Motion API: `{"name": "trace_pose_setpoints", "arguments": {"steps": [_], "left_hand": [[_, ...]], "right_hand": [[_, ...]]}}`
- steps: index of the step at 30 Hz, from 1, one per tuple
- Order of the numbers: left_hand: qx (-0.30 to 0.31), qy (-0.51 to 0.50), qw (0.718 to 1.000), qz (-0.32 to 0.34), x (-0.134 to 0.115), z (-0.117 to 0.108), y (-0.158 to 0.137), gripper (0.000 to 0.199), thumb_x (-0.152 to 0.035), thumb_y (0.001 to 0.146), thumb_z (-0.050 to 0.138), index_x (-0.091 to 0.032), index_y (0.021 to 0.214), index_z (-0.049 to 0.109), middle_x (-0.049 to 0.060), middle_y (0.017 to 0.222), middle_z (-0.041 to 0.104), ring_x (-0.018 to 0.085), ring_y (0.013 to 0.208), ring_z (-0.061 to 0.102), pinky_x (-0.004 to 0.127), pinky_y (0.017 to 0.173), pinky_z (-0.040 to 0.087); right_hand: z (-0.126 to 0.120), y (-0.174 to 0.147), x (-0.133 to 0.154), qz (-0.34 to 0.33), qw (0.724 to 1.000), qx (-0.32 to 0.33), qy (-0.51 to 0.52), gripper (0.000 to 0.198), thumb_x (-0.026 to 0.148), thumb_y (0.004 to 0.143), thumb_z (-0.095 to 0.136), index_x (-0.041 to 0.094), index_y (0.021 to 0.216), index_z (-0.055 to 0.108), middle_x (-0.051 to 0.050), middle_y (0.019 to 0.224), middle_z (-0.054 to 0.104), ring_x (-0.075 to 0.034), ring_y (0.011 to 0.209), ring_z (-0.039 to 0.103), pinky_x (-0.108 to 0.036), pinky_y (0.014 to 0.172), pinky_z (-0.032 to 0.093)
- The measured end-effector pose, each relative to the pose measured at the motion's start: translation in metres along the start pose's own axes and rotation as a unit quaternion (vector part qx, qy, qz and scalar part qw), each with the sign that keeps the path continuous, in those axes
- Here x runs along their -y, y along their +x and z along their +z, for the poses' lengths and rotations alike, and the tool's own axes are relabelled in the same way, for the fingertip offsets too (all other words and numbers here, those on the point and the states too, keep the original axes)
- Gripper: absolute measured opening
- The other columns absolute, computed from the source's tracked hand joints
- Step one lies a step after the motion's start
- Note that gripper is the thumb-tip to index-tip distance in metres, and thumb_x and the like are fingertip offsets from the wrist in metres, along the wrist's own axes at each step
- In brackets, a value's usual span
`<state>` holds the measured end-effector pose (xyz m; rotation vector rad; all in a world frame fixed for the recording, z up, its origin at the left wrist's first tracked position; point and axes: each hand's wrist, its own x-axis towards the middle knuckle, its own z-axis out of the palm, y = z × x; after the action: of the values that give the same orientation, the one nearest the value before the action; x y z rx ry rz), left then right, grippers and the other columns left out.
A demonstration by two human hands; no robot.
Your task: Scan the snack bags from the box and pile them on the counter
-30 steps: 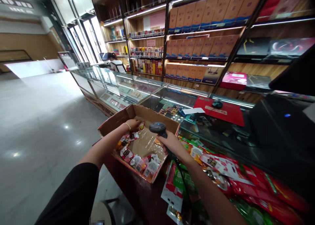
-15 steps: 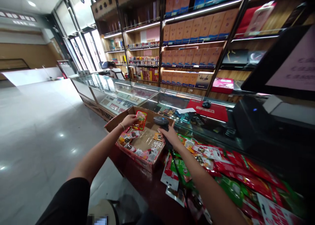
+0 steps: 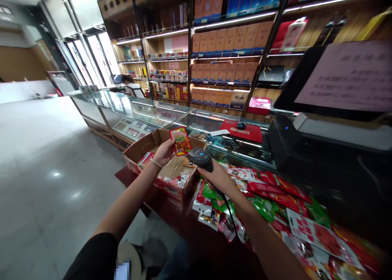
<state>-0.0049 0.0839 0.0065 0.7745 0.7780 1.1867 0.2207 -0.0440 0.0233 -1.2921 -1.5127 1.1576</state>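
My left hand [image 3: 165, 152] pinches a small red-edged snack packet [image 3: 181, 141] by its left side, above a cardboard box [image 3: 134, 149]. A black barcode scanner [image 3: 200, 158] is gripped in my right hand [image 3: 219, 175], its head close to the packet's lower right corner. The scanner's cord [image 3: 229, 214] hangs down over the counter. Inside the box lie several small packets, partly hidden by my left hand and forearm. Right of the box, under and beside my right arm, spreads a pile of red, green and white snack packets [image 3: 263, 188].
A glass display counter [image 3: 147, 110] runs along the back. On it lie a red mat [image 3: 254, 133], a computer mouse [image 3: 241, 125] and a white paper slip [image 3: 219, 132]. A dark monitor [image 3: 290, 96] stands at right. Stocked shelves line the wall; a person [image 3: 130, 81] sits far off.
My left hand has brought the packet to the right and up, and the scanner has turned toward it, so the two are now close together. The view has shifted to the right.
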Motion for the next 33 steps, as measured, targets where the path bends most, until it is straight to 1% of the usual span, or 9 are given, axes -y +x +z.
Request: {"name": "trace_pose_setpoints", "arguments": {"steps": [6,12,16,20,22,24,27,30,33], "left_hand": [[-0.016,0.015,1.0,0.003,0.018,0.032,-0.01,0.023,-0.021,0.085,0.059,-0.013,0.107,0.062,0.012,0.098,0.071,0.02,0.082,0.069,0.033,0.073,0.058],[0.043,0.093,0.994,0.045,0.033,0.065,-0.033,0.032,-0.012,0.07,0.069,-0.014,0.102,0.063,0.005,0.089,0.072,0.013,0.07,0.067,0.023,0.066,0.055],[0.1,0.121,0.985,0.069,0.069,0.106,-0.045,0.042,-0.02,0.068,0.075,-0.016,0.106,0.059,0.004,0.097,0.071,0.015,0.08,0.068,0.026,0.072,0.055],[0.197,0.186,0.959,0.081,0.127,0.153,-0.053,0.034,-0.028,0.074,0.071,-0.018,0.104,0.055,0.003,0.093,0.071,0.017,0.081,0.067,0.03,0.077,0.054],[0.24,0.251,0.932,0.106,0.159,0.178,-0.059,0.026,-0.028,0.078,0.066,-0.018,0.1,0.055,0.003,0.09,0.069,0.017,0.081,0.066,0.03,0.078,0.052],[0.274,0.335,0.889,0.148,0.19,0.202,-0.067,0.018,-0.028,0.081,0.062,-0.018,0.095,0.057,0.002,0.087,0.068,0.017,0.08,0.065,0.03,0.077,0.051],[0.352,0.429,0.801,0.223,0.235,0.237,-0.085,0.01,-0.022,0.083,0.057,-0.019,0.092,0.061,0.002,0.086,0.066,0.017,0.08,0.062,0.03,0.077,0.049],[0.444,0.438,0.714,0.319,0.277,0.267,-0.106,0.015,-0.013,0.085,0.051,-0.018,0.09,0.063,0.005,0.091,0.062,0.017,0.086,0.059,0.029,0.077,0.047],[0.494,0.465,0.613,0.405,0.31,0.289,-0.128,0.017,-0.013,0.088,0.047,-0.017,0.087,0.063,0.005,0.086,0.059,0.016,0.082,0.055,0.028,0.073,0.046]], "right_hand": [[-0.009,-0.019,-0.007,0.0,0.999,-0.009,-0.044,0.032,0.042,0.078,0.066,0.023,0.101,0.055,0.005,0.05,0.057,-0.015,0.034,0.053,-0.025,0.032,0.039],[-0.035,-0.055,-0.027,0.025,0.998,-0.045,0.019,0.037,0.045,0.08,0.064,0.024,0.107,0.051,0.005,0.053,0.055,-0.014,0.036,0.053,-0.025,0.034,0.042],[-0.065,-0.098,-0.052,0.068,0.986,-0.131,0.078,0.032,0.045,0.078,0.067,0.024,0.095,0.049,0.007,0.054,0.054,-0.012,0.038,0.051,-0.023,0.036,0.041],[-0.098,-0.155,-0.082,0.1,0.954,-0.249,0.134,0.035,0.046,0.077,0.067,0.023,0.096,0.046,0.008,0.057,0.054,-0.011,0.04,0.051,-0.022,0.037,0.041],[-0.114,-0.187,-0.096,0.102,0.938,-0.295,0.152,0.035,0.046,0.078,0.066,0.023,0.095,0.046,0.008,0.057,0.054,-0.011,0.041,0.051,-0.022,0.039,0.043],[-0.13,-0.219,-0.109,0.107,0.919,-0.337,0.173,0.035,0.047,0.078,0.067,0.023,0.092,0.046,0.008,0.056,0.054,-0.011,0.041,0.051,-0.023,0.04,0.043],[-0.154,-0.263,-0.127,0.124,0.88,-0.414,0.195,0.038,0.047,0.074,0.071,0.023,0.089,0.046,0.007,0.059,0.055,-0.011,0.042,0.051,-0.022,0.039,0.043],[-0.173,-0.3,-0.14,0.129,0.852,-0.473,0.184,0.038,0.048,0.073,0.072,0.022,0.088,0.047,0.007,0.059,0.056,-0.01,0.042,0.051,-0.021,0.038,0.042],[-0.183,-0.325,-0.148,0.135,0.83,-0.512,0.178,0.04,0.05,0.071,0.072,0.021,0.086,0.049,0.006,0.058,0.055,-0.009,0.04,0.049,-0.02,0.037,0.04]]}}
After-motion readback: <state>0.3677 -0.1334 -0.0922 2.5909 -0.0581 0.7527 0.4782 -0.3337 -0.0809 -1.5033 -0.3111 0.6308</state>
